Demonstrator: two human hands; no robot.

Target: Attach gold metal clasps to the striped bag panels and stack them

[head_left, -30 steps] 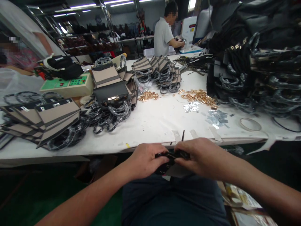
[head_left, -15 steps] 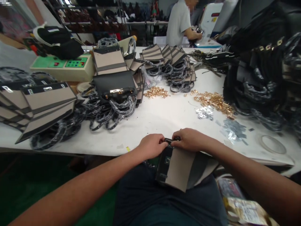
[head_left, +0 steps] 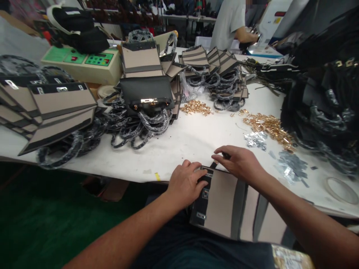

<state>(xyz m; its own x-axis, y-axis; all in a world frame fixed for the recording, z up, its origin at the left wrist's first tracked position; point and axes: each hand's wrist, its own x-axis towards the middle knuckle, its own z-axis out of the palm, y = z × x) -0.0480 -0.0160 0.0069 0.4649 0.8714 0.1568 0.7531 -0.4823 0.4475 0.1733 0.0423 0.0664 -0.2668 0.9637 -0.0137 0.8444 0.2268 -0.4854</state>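
Note:
Over my lap and the table's edge lies an unfolded handbag body (head_left: 221, 201), its beige lining up, with dark bands and small metal plates along its black edge. My left hand (head_left: 185, 183) rests on that black edge, fingers spread near a metal plate. Just beyond the bag's upper corner, my right hand (head_left: 241, 160) is closed, with a dark rounded thing (head_left: 226, 155) partly hidden in its curled fingers. A short black strap end (head_left: 214, 164) shows under those fingertips; I cannot tell whether they grip it.
Gold fittings (head_left: 269, 129), silver plates (head_left: 255, 140) and grey pieces (head_left: 291, 164) lie to the right, near a clear ring (head_left: 340, 189). Handbags with wrapped handles (head_left: 147, 95) stand left. Black bags (head_left: 322, 101) are heaped right. A person (head_left: 228, 26) works at the back.
My right hand has lifted away from the bag's edge, up and to the right. My left hand's fingers have spread from a pinch onto the edge. More of the bag shows; the view has shifted.

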